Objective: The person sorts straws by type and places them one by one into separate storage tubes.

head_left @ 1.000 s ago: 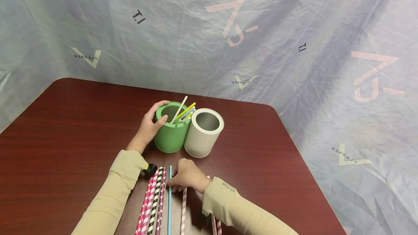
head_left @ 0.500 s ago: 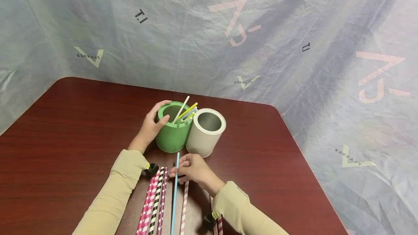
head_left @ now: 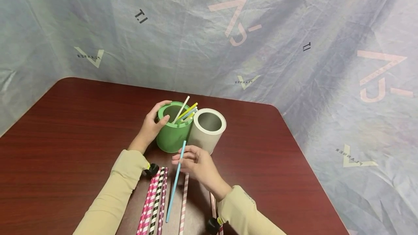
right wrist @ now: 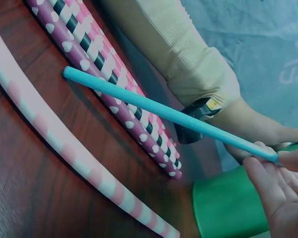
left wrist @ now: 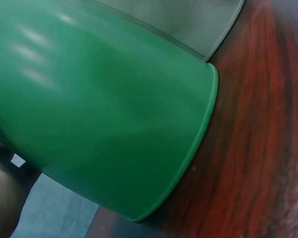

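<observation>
My left hand (head_left: pixel 151 123) grips the rim of a green can (head_left: pixel 172 137), thumb on the near side and fingers around the far left. Inside the can lean several white, yellow and pale blue straws (head_left: pixel 181 108). My right hand (head_left: pixel 200 164) pinches a plain blue straw (head_left: pixel 176 182) near its upper end, tilted over the table in front of the cans. In the right wrist view the blue straw (right wrist: pixel 159 109) crosses above the patterned straws. Only the green can's side (left wrist: pixel 114 109) and a bit of the left hand show in the left wrist view.
A cream can (head_left: pixel 209 139) with nothing visible inside stands against the green one on its right. Patterned straws (head_left: pixel 153 200) in pink, black and purple lie side by side near the left sleeve. A pink-striped straw (head_left: pixel 184 206) lies under the right hand, others (head_left: pixel 213 204) by the right wrist.
My right hand has picked the blue straw up off the table and carried it up and to the right, towards the cans. The left hand stays on the green can.
</observation>
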Tool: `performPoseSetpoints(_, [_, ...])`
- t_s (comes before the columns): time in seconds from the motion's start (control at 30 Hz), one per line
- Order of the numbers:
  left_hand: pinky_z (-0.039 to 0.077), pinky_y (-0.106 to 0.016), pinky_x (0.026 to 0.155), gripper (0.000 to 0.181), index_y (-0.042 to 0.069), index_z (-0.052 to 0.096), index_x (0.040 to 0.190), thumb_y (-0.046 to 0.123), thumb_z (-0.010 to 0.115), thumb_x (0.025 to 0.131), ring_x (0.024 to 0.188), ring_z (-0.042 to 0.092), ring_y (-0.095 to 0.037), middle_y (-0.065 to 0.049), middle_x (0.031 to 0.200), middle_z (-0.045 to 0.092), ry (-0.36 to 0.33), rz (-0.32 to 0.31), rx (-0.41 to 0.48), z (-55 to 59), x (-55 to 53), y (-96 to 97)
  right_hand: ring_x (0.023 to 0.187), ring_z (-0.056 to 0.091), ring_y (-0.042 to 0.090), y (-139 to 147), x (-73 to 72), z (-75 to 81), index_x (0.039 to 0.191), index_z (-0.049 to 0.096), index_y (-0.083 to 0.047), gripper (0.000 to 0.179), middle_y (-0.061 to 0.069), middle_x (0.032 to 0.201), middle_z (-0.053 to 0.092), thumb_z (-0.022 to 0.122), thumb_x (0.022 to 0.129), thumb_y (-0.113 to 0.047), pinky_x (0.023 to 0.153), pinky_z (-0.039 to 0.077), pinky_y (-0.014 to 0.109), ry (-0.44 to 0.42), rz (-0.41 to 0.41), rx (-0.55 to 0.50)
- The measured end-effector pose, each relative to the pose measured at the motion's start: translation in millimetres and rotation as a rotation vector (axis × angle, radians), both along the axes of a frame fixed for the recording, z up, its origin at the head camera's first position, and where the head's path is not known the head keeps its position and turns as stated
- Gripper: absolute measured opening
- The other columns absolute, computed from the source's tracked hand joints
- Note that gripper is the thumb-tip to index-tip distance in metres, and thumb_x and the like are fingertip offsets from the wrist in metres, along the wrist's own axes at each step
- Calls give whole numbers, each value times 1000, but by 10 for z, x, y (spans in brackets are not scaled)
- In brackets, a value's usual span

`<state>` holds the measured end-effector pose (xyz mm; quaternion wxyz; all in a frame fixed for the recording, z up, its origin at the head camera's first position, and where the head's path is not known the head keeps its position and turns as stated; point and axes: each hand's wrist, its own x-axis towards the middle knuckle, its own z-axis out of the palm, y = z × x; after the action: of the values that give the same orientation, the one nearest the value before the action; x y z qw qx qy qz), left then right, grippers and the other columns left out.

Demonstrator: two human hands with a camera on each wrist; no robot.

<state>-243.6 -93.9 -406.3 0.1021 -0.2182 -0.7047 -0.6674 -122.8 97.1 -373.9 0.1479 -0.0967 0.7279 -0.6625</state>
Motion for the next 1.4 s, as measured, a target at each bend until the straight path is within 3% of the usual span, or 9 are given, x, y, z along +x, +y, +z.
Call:
performPoseSetpoints(0.2, [46, -15, 81, 53, 12, 44, 144, 16, 53, 91, 107, 54, -32, -18, 132, 52, 1, -11, 10, -46, -23, -14, 105, 67, 39, 15, 15, 77, 114, 51, 12, 22, 31, 113, 66, 54, 94, 4, 86, 55, 49, 131, -35, -6])
performPoseSetpoints(0.43, [46, -14, 80, 54, 7, 41, 145, 11, 51, 91, 108, 52, -39, -22, 133, 51, -8, -17, 16, -22, -4, -15, 94, 69, 41, -15, 55, 165, 112, 54, 9, 18, 29, 101, 69, 54, 94, 4, 79, 58, 30, 332, -117, 55])
performPoseSetpoints(0.53, [45, -13, 80, 55, 2, 40, 144, 9, 50, 91, 108, 51, -42, -27, 133, 49, -8, -25, 17, 63, 57, -10, 90, 71, 37, -18, 76, 240, 110, 56, 8, 17, 25, 97, 71, 56, 93, 4, 78, 58, 27, 483, -151, 112])
performPoseSetpoints(0.7, [44, -14, 81, 55, -2, 40, 143, 10, 49, 90, 107, 53, -36, -29, 132, 49, -16, -18, -16, 253, 202, -3, 86, 73, 28, 17, 65, 430, 107, 58, 4, 14, 18, 94, 73, 57, 93, 3, 77, 59, 30, 726, -209, 183])
performPoseSetpoints(0.83, [44, -15, 81, 55, -3, 40, 143, 10, 49, 90, 107, 52, -39, -29, 132, 49, -23, -21, -17, 293, 226, 1, 84, 72, 26, 55, 32, 659, 105, 59, 4, 13, 17, 92, 73, 57, 93, 4, 74, 59, 30, 860, -270, 174])
performPoseSetpoints(0.93, [44, -15, 81, 54, -3, 40, 143, 10, 49, 91, 108, 52, -40, -29, 132, 49, -21, -21, -17, 278, 215, 1, 83, 72, 24, 76, 13, 835, 104, 59, 6, 12, 18, 89, 72, 57, 92, 6, 73, 59, 31, 944, -326, 136])
performPoseSetpoints(1.17, [44, -16, 82, 55, 7, 41, 145, 12, 50, 91, 110, 53, -34, -23, 136, 49, -24, -21, 0, 15, 3, -9, 87, 70, 15, 46, -24, 1132, 103, 55, 14, 15, 23, 87, 67, 58, 90, 7, 80, 58, 31, 1119, -403, -12])
performPoseSetpoints(1.3, [45, -17, 82, 54, 12, 43, 144, 16, 52, 92, 109, 53, -34, -19, 136, 51, -14, -22, 4, -22, -24, -13, 86, 69, 10, -5, -68, 1161, 100, 55, 14, 12, 25, 88, 67, 58, 91, 7, 77, 58, 29, 1180, -453, -35])
performPoseSetpoints(1.4, [46, -18, 82, 53, 13, 44, 144, 18, 52, 92, 109, 53, -36, -18, 135, 51, -5, -23, 10, -32, -26, -18, 85, 71, 15, -44, -136, 1102, 98, 55, 14, 10, 24, 89, 68, 57, 91, 7, 75, 58, 29, 1185, -465, -31])
